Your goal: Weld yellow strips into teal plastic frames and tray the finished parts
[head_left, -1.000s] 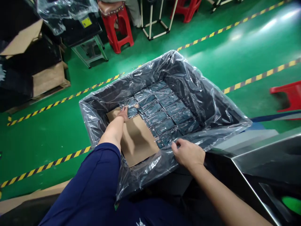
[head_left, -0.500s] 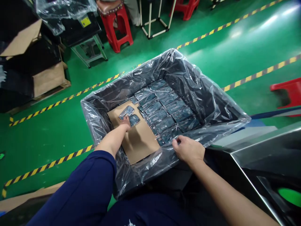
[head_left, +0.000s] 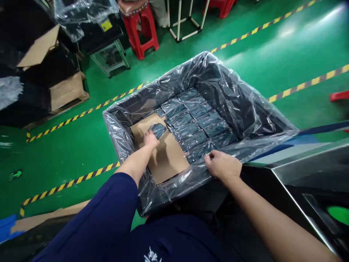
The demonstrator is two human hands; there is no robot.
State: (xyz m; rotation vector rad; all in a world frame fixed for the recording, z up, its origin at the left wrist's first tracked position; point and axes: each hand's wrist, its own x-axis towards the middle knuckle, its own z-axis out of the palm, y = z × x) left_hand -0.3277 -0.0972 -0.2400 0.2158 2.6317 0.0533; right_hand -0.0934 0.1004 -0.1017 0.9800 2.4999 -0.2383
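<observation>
Head view: glossy flat packet (head_left: pixel 158 130), crinkled liner (head_left: pixel 253 120).

Floor (head_left: pixel 245 54): glossy green, crossed by yellow-and-black striped tape lines (head_left: pixel 81 115). Large black bin (head_left: pixel 245 109): lined with a clear, grey-tinted plastic film liner (head_left: pixel 128 145). Flat brown cardboard sheet (head_left: pixel 169 160) at the bin's 8 o'clock; dark teal, clear-wrapped flat packets (head_left: pixel 199 123) in rows toward 2 o'clock. Left hand (head_left: pixel 151 139) on one dark teal packet (head_left: pixel 159 130); navy blue sleeve (head_left: pixel 109 218). Red plastic stool (head_left: pixel 140 31) at 11 o'clock; brown cardboard boxes (head_left: pixel 65 91) at 10 o'clock
</observation>
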